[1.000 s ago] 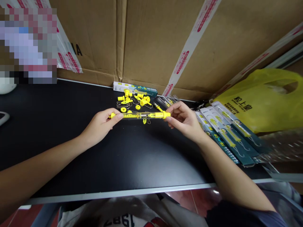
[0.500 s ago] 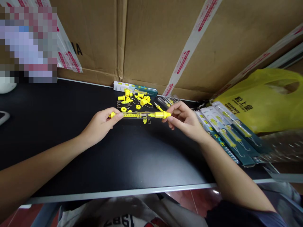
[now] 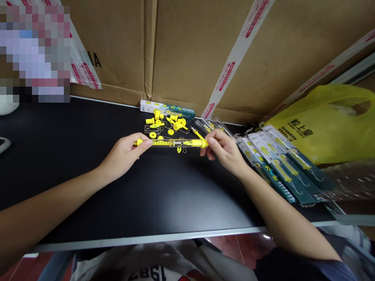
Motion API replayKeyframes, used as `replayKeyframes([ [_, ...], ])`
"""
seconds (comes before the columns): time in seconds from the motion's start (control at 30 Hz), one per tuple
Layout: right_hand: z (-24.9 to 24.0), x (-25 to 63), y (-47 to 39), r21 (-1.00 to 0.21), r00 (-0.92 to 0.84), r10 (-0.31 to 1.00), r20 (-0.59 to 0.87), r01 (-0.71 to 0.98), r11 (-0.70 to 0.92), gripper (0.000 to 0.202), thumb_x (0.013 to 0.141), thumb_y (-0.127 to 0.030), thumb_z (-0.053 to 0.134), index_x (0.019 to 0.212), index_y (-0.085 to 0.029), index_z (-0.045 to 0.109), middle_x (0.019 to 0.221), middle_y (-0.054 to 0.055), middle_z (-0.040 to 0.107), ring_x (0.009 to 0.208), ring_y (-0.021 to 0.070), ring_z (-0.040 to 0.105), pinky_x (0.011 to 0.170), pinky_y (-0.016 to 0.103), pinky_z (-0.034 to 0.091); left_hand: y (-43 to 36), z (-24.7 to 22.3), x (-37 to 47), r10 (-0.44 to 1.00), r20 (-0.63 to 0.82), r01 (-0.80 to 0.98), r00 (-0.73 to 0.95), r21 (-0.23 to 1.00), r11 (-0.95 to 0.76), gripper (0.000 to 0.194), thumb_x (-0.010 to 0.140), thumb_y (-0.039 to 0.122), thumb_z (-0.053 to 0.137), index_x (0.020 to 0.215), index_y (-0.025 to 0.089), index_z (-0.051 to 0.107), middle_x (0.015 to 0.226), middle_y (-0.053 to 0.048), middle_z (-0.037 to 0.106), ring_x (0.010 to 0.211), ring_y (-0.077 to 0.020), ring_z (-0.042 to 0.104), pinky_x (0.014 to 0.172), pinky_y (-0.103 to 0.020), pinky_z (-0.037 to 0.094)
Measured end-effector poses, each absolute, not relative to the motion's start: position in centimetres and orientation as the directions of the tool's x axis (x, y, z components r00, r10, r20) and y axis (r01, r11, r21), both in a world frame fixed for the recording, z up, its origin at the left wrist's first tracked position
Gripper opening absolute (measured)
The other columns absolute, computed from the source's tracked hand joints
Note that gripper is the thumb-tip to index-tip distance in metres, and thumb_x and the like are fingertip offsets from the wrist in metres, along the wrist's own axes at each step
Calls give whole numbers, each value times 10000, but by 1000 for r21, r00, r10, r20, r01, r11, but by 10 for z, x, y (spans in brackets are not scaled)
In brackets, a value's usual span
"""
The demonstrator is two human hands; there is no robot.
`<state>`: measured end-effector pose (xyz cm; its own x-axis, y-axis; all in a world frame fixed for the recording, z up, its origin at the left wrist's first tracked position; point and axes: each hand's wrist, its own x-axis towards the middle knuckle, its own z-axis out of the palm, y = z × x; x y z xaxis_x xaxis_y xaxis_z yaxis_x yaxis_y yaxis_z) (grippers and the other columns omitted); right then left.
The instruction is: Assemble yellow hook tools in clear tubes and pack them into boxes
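A clear-tubed spring scale [image 3: 164,143] with yellow end pieces lies level between my hands, above the black table [image 3: 164,195]. My left hand [image 3: 125,152] is closed around its left end, thumb along the tube. At the other end, my right hand [image 3: 224,148] pinches the yellow cap, which its fingers partly cover. Just behind the tube is a loose pile of yellow plastic parts [image 3: 170,132] and wire hooks [image 3: 150,129]. Several more clear tubes [image 3: 209,125] with yellow parts lie beyond my right hand.
A printed spring scale box [image 3: 167,109] rests against a large cardboard carton [image 3: 187,54] at the back. Several more boxes [image 3: 281,168] lie at the right, beside a yellow plastic bag [image 3: 328,125]. A white object [image 3: 8,106] and a phone-like device [image 3: 4,144] sit at the left edge.
My right hand has shifted slightly left, and its fingers have closed further over the yellow end cap. My left hand and the spring scale stay almost in place.
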<state>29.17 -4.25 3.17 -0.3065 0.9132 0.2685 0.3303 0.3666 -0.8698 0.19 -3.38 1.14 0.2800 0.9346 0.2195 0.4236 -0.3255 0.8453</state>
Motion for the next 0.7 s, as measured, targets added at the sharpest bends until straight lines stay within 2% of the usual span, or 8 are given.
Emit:
replayKeyframes([
  [0.27,27,288,-45,-823,-286,916,283,418,385,366,952,-510,372,767,-206,457,627,-8,598,463,88,447,443,217,354,-33,11,2,935,217,430,281,843,-325,335,865,492,492,812,178,596,583,44,446,533,-103,445,510,-207,356],
  [0.47,33,289,-48,-842,-328,904,272,374,389,290,941,-457,448,801,-203,467,686,-2,608,504,90,458,448,209,358,-34,12,2,933,224,428,281,841,-330,335,875,490,483,821,181,599,585,45,449,534,-97,447,506,-197,356],
  [0.7,33,289,-47,-828,-312,907,283,398,396,317,947,-466,425,775,-202,466,678,2,610,489,88,451,438,210,354,-33,11,1,935,226,427,274,842,-329,337,870,494,486,827,180,602,592,39,456,535,-106,455,503,-204,368],
])
